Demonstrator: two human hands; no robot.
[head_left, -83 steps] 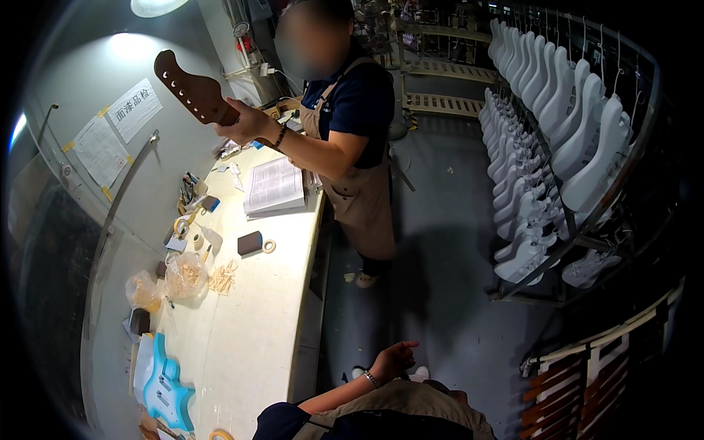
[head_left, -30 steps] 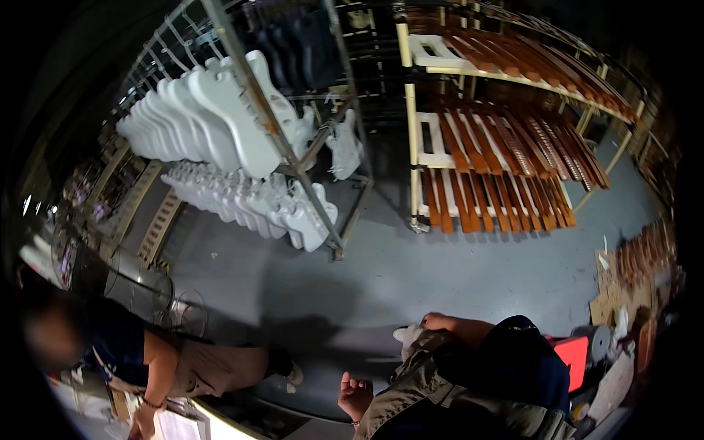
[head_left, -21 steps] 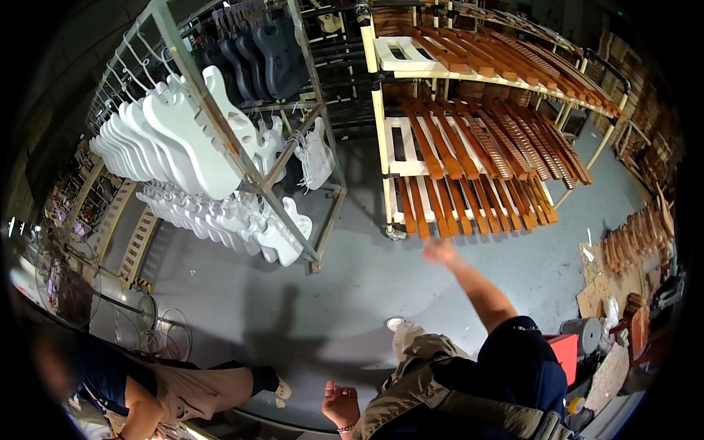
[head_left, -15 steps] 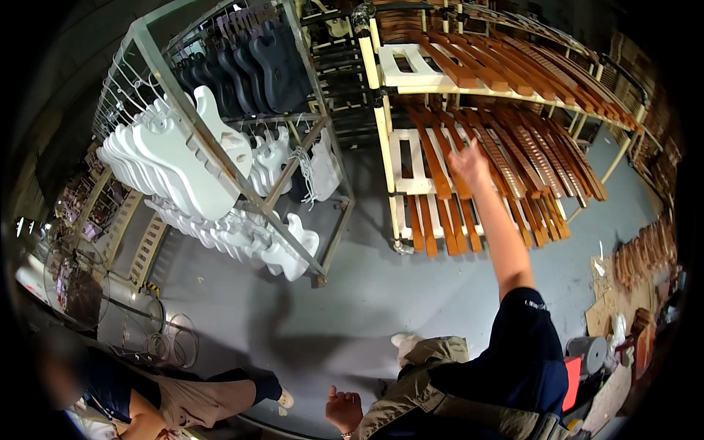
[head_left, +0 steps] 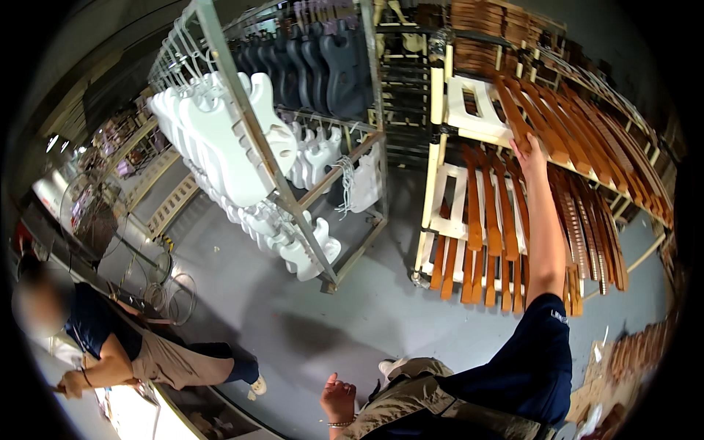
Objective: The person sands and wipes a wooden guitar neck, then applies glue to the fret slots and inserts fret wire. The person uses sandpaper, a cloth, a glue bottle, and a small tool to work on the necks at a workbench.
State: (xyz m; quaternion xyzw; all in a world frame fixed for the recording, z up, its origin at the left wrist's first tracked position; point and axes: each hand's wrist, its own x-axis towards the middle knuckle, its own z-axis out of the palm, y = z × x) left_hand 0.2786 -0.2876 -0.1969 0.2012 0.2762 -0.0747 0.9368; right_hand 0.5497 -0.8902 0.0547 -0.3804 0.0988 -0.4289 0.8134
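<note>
Reaching far out to the right, my right hand closes its fingers round the near end of a brown wooden guitar neck. This neck is the leftmost in a row on the rack's upper white shelf. My left hand hangs low in front of my body, fingers curled in and thumb up, with nothing visible in it. More guitar necks lie side by side on the shelf below, and my right forearm hides part of them.
Left of the neck rack stands a metal frame hung with white guitar bodies and dark ones. A co-worker is at the lower left by a lit bench. A fan stands behind.
My right hand has moved from above the middle shelf to the upper shelf's leftmost neck and taken hold of its end. The view has shifted; my left hand stays low, curled.
</note>
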